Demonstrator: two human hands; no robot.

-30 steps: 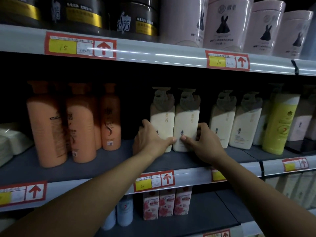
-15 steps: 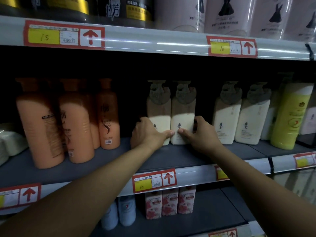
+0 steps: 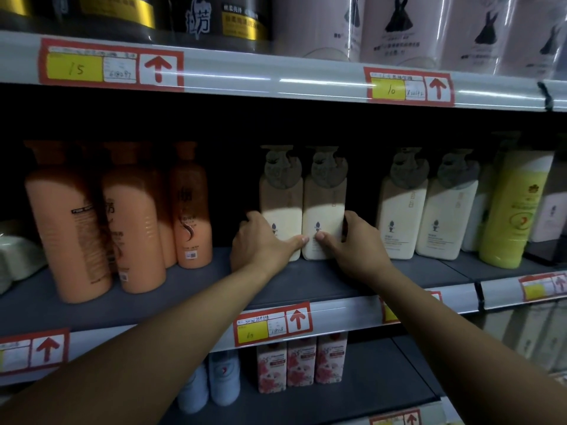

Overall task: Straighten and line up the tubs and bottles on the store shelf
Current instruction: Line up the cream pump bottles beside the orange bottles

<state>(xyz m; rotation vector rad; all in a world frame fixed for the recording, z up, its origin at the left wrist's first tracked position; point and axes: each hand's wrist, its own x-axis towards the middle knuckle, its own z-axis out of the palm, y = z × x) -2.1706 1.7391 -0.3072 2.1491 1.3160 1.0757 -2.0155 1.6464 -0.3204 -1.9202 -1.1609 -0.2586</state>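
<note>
Cream-coloured pump bottles stand as a touching pair near the middle of the grey shelf [image 3: 306,280], set back from its front edge. My left hand [image 3: 260,243] wraps the outer side of the left bottle [image 3: 280,210], thumb across its front, and my right hand [image 3: 352,243] wraps the outer side of the right bottle [image 3: 325,210] the same way, thumb tips nearly meeting. Bare shelf lies open to the left, up to the orange bottles [image 3: 132,222], the nearest of which stand closer to the front edge. To the right, a dark gap separates the pair from two more cream bottles [image 3: 426,216], beside a yellow-green bottle [image 3: 512,216].
</note>
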